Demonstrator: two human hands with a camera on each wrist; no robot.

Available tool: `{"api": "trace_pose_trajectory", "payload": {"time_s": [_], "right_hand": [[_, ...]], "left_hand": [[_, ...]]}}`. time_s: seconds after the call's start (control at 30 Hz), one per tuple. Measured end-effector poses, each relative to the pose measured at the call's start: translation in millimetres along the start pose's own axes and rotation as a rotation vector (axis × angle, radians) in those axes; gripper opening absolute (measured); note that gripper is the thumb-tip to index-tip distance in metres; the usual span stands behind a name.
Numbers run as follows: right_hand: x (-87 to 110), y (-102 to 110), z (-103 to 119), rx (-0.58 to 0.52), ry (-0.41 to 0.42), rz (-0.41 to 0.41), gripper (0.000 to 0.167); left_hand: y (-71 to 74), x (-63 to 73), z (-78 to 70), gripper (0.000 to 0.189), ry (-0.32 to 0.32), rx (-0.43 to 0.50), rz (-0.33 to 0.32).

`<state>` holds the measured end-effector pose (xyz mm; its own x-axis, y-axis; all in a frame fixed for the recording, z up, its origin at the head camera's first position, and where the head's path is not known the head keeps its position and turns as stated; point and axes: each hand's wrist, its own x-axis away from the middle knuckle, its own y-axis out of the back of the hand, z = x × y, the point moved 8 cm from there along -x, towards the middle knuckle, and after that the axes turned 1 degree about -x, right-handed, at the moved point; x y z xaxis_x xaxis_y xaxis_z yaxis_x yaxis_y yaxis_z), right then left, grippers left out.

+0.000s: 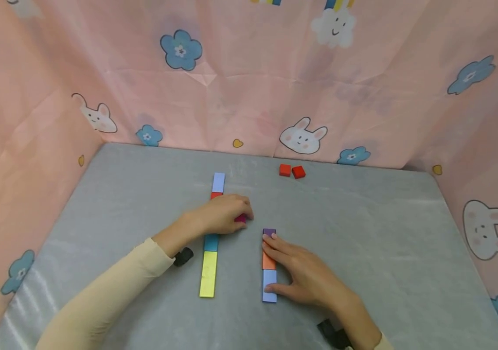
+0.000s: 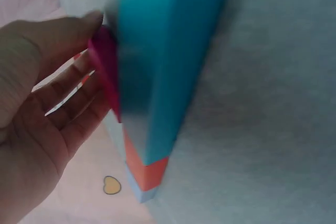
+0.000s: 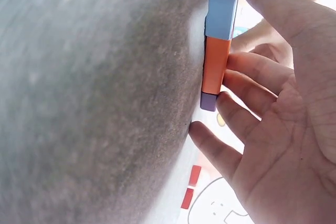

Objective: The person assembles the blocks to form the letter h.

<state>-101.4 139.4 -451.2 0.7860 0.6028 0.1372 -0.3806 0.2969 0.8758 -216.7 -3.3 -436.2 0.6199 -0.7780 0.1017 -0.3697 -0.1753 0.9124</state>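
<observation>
My left hand (image 1: pixel 218 214) pinches a magenta block (image 1: pixel 240 218) between thumb and fingers, just right of a long row of blocks. In the left wrist view that block (image 2: pixel 106 66) is right beside the teal block (image 2: pixel 157 61). The row runs from a light blue block (image 1: pixel 219 182) and a red block (image 1: pixel 216 195) at the far end to a teal block (image 1: pixel 211 242) and a yellow block (image 1: pixel 208 274); my hand hides its middle. My right hand (image 1: pixel 308 277) rests extended fingers along a shorter row of purple (image 1: pixel 269 232), orange (image 1: pixel 269 263) and light blue (image 1: pixel 269 287) blocks.
Two red blocks, one squared (image 1: pixel 285 170) and one turned (image 1: pixel 298 172), lie near the back of the grey-covered table (image 1: pixel 384 233). A pink patterned curtain (image 1: pixel 240 97) borders the table at the back and sides.
</observation>
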Motion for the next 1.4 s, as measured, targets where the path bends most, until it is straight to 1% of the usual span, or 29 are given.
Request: {"api": "trace_pose_trajectory", "payload": {"time_s": [0.13,0.23,0.5,0.63,0.73,0.83,0.97,1.03,1.13,1.23,1.4], "right_hand": [[0.5,0.8,0.0,0.001,0.006,-0.010,0.090],[0.6,1.3,1.2,0.001,0.023,-0.020,0.090],[0.5,1.6,0.4,0.000,0.023,-0.018,0.090],[-0.2,2.0,1.0,0.011,0.040,-0.033,0.090],[-0.5,1.1,0.4,0.011,0.034,-0.025,0.091],[-0.5,0.0,-0.5,0.005,0.018,-0.008,0.093],[-0.9,0.0,0.4,0.008,0.028,-0.017,0.092],[-1.0,0.5,1.1,0.010,0.041,-0.027,0.091],[-1.7,0.1,-0.2,-0.001,0.029,-0.017,0.092],[-2.8,-0.1,-2.0,-0.023,0.007,-0.001,0.094],[-5.7,-1.3,-1.4,-0.044,-0.007,0.021,0.094]], "left_hand": [[-0.7,2.3,1.0,0.027,0.021,0.010,-0.017],[-1.2,2.9,1.5,0.030,0.022,0.018,-0.013],[-2.5,4.7,4.9,0.033,0.029,0.013,-0.015],[-2.8,6.4,6.7,0.039,0.049,0.024,-0.008],[-2.3,8.3,7.5,0.045,0.069,0.037,-0.002],[0.6,11.0,8.1,0.048,0.084,0.049,-0.011],[4.7,12.2,11.1,0.048,0.087,0.059,-0.041],[6.3,11.2,12.7,0.047,0.087,0.062,-0.048],[9.0,7.0,14.6,0.045,0.088,0.055,-0.048],[13.4,0.1,17.7,0.044,0.094,0.040,-0.050],[22.5,-12.0,24.8,0.044,0.117,0.022,-0.057]]}}
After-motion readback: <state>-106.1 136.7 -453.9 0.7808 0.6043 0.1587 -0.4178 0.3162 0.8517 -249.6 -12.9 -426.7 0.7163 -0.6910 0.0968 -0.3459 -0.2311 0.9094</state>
